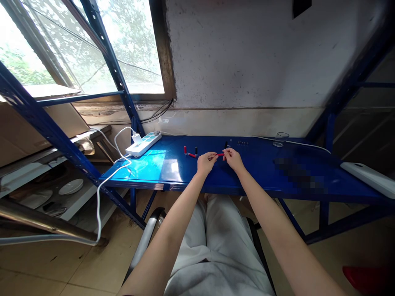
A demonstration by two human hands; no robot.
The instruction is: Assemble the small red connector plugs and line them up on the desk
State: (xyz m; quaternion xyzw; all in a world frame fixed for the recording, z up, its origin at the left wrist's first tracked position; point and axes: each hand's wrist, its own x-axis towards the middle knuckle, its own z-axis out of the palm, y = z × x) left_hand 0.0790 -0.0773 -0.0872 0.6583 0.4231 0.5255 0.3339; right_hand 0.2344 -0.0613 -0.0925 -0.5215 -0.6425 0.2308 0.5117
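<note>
A slim red rod-like piece [220, 154] spans the gap between my two hands, above the blue tabletop. My left hand [206, 163] pinches its left end with closed fingers. At its right end, the fingers of my right hand [233, 158] are closed on it too. Left of my hands, a red cylinder [185, 150] and a black cylinder [196, 151] stand upright, with another red one [191, 155] lying between them. Just behind my right hand is a black piece [226, 145]. The exact kind of these small parts is too small to tell.
Several tiny metallic bits [242, 143] sit in a row on the blue table [173, 181]. Behind them to the right is a clear glass [280, 140]. A white power strip [144, 144] with a cable lies left; a white device [368, 179] lies far right.
</note>
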